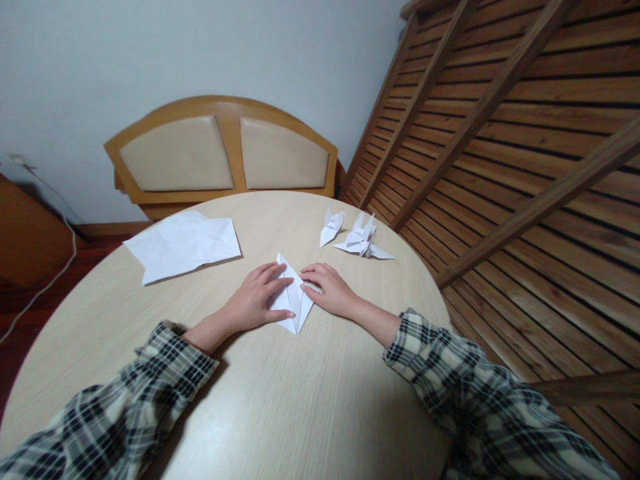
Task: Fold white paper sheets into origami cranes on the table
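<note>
A partly folded white paper (295,308), kite-shaped, lies on the round light wooden table (280,400) in front of me. My left hand (257,299) lies flat on its left half, fingers stretched out and pressing it down. My right hand (327,288) rests on its right edge, fingers extended and pressing the fold. Both arms wear plaid sleeves.
A creased white sheet (185,245) lies at the table's back left. Two finished white paper figures (331,227) (364,240) sit at the back right. A wooden chair back (223,153) stands behind the table, and slatted wooden boards (500,147) lean at the right.
</note>
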### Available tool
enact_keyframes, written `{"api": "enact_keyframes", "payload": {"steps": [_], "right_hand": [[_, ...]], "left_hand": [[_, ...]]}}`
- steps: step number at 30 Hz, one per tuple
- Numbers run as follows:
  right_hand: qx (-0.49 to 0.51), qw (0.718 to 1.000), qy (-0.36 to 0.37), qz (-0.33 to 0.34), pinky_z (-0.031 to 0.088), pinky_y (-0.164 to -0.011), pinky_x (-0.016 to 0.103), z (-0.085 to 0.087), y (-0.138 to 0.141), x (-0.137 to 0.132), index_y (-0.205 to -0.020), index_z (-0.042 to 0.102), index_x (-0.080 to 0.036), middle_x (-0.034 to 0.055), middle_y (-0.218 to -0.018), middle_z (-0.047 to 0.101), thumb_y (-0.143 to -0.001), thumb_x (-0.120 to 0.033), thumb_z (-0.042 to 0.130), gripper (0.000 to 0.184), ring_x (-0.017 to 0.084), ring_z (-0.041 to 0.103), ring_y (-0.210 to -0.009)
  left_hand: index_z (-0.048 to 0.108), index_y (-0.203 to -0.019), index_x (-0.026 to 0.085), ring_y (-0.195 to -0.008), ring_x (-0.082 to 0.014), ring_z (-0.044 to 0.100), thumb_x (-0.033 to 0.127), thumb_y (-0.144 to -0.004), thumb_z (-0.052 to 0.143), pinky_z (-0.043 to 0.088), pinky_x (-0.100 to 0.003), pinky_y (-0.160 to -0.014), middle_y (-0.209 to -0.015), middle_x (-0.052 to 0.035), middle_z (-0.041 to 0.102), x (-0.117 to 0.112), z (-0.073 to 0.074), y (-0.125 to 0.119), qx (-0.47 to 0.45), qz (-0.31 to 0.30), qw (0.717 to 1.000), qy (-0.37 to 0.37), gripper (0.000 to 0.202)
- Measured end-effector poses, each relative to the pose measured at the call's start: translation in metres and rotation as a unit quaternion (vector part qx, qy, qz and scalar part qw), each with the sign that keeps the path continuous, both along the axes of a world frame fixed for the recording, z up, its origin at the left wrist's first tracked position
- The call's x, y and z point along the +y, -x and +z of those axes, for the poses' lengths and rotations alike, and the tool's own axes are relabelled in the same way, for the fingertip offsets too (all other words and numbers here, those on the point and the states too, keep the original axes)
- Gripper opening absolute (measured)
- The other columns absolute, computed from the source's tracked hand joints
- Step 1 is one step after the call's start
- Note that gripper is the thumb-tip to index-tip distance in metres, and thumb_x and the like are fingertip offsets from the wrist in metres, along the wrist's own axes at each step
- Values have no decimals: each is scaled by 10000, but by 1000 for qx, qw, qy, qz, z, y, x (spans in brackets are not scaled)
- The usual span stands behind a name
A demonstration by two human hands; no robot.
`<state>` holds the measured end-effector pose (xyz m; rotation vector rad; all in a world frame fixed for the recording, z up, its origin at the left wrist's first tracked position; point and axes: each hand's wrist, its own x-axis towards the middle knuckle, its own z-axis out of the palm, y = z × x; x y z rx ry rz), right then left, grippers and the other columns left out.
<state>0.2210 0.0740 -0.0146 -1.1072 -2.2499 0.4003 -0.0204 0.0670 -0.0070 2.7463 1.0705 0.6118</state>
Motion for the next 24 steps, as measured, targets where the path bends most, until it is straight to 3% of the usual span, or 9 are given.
{"api": "enact_keyframes", "payload": {"steps": [4, 7, 10, 18, 24], "right_hand": [[39, 999, 7, 8, 445, -963, 391, 2, 0, 2, -993, 695, -190, 71, -1060, 688, -877, -126, 577, 177, 200, 601, -1046], [58, 998, 20, -4, 455, -924, 374, 3, 1, 2, -935, 671, -189, 58, -983, 673, -869, -121, 570, 138, 192, 597, -986], [70, 997, 23, -12, 458, -900, 365, 5, 2, 2, -934, 658, -189, 50, -949, 660, -878, -127, 563, 127, 188, 591, -960], [118, 991, 66, 3, 468, -921, 369, 10, 5, -4, -1037, 693, -198, 58, -1016, 707, -937, -129, 517, 214, 182, 625, -990], [123, 987, 75, 69, 460, -989, 411, 13, 7, -10, -1248, 650, -262, 54, -1125, 707, -935, -110, 496, 381, 195, 612, -1082]], "left_hand": [[606, -1322, 204, -1203, -368, 480, 689, -791, 646, 406, -541, -1027, -1294, -176, 547, -3, 6, -3, 8, 6, 1000, -5, 720], [606, -1316, 225, -1045, -323, 524, 696, -814, 611, 451, -492, -930, -1124, -133, 588, -4, 8, -6, 13, -9, 1000, 3, 688], [593, -1296, 223, -1012, -309, 533, 689, -836, 589, 450, -470, -904, -1067, -109, 609, -4, 9, -8, 8, -27, 1000, 11, 654], [592, -1135, 199, -946, -272, 572, 569, -927, 521, 473, -443, -854, -1010, -94, 637, -5, 12, -9, -59, -9, 997, 52, 430], [601, -916, 188, -797, -228, 571, 540, -863, 589, 469, -373, -721, -856, -53, 626, -1, 9, -9, -140, 47, 984, 103, 356]]}}
